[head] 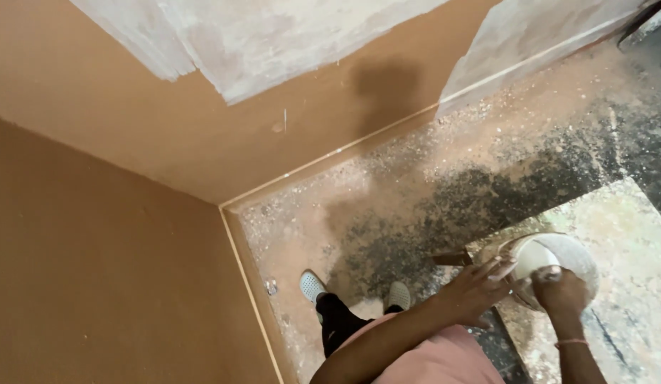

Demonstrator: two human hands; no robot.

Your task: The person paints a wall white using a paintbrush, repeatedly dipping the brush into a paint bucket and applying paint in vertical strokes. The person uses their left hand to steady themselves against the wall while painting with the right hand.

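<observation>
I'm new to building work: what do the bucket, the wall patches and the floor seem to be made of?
The bucket looks like plastic, crusted with pale paste, though the coating hides its surface. The wall patches seem to be chalky white filler or plaster, matte and unevenly spread over smooth tan paint. The floor looks like rough concrete, dusted reddish and speckled with white.

A corner of a room under renovation, seen from above: two tan-brown walls meet at a sharp angle, their upper reaches patched with rough white plaster that ends in ragged edges. A thin pale skirting strip runs along the base of both walls. The floor is bare and gritty — reddish dust near the corner, darker grey-black patches farther out, pale specks scattered throughout. At lower right lies a lighter, mottled sheet. A soft shadow falls on the far wall — the light is even and dim.
</observation>
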